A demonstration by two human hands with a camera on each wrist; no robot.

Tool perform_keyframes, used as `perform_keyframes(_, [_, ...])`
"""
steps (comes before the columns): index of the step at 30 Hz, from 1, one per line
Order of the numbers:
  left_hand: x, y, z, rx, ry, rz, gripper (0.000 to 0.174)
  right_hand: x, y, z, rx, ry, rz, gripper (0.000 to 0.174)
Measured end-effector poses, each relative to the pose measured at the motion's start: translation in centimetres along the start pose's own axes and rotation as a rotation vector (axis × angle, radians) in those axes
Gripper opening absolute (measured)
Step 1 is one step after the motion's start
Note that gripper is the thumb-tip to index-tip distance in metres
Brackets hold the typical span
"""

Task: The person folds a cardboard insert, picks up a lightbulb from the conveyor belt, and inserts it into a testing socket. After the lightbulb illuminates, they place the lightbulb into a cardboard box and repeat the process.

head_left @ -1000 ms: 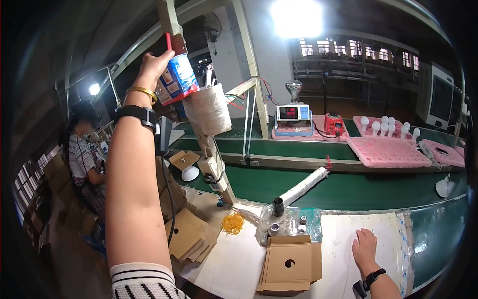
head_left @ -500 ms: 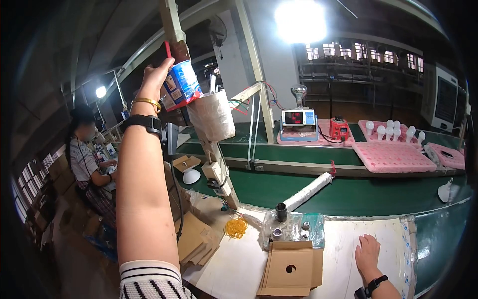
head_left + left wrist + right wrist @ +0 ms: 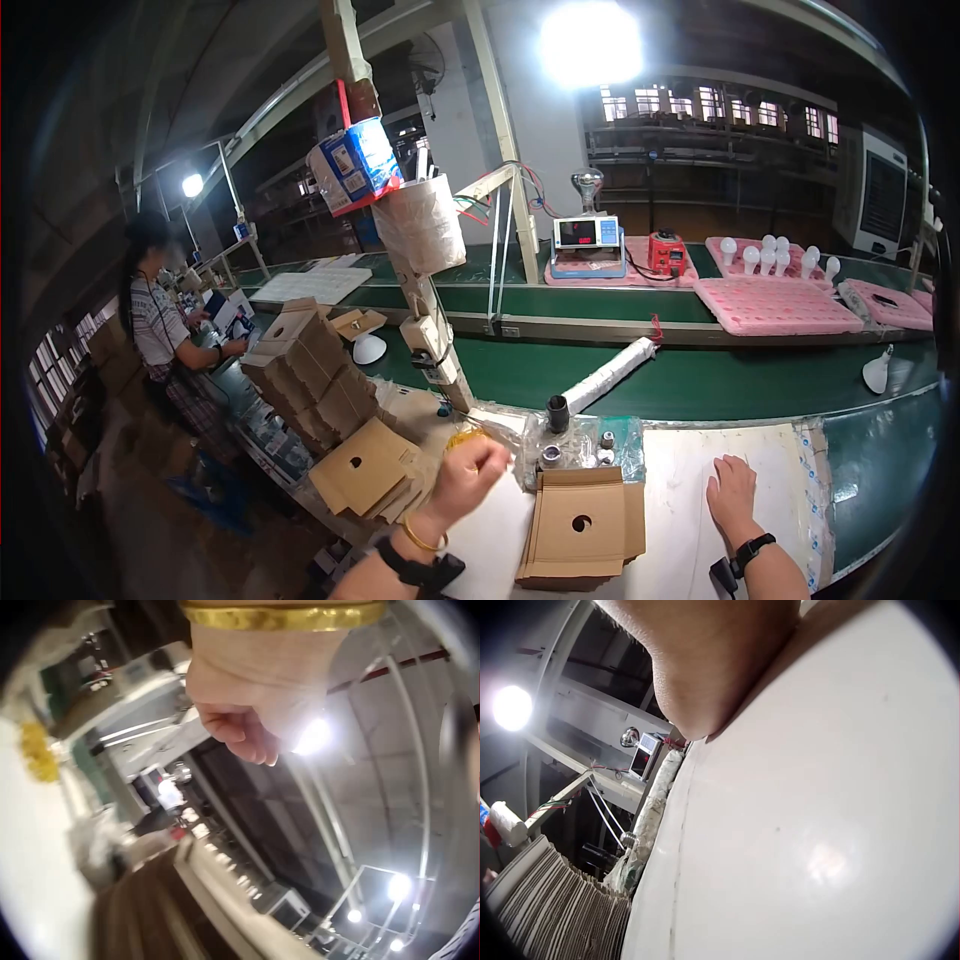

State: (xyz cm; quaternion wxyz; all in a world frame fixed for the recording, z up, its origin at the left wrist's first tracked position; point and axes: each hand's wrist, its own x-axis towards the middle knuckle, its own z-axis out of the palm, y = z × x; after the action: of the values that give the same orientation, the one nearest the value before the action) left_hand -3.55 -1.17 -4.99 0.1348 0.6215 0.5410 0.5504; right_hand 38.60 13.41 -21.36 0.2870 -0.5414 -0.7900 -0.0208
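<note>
L hand curled nr yellow bands & cardboard stack, cant tell if pinching smth tbh, R hand relaxed w/ fingers loose on white tabletop

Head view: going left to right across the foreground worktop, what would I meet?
Fanned cardboard pile, left hand, neat stack of flat cardboard, right hand.
</note>
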Motion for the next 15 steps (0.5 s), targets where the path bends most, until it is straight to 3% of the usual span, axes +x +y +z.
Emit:
perform_keyframes(1, [-2.3,-3.4,0.9,0.030,-0.027,-0.242,0.022,-0.1,0.1,0.1,0.000,-0.003,0.002,0.039])
perform_keyframes(5, [-7.3,-11.0,0.8,0.259,-0.076,-0.464,0.027,-0.1,0.4,0.5,-0.016,-0.005,-0.004,0.038])
perform_keyframes(15, [-8.4,-13.1,1.1,0.275,0.020,-0.547,0.029,-0.4,0.7,0.8,-0.017,0.006,-0.025,0.039])
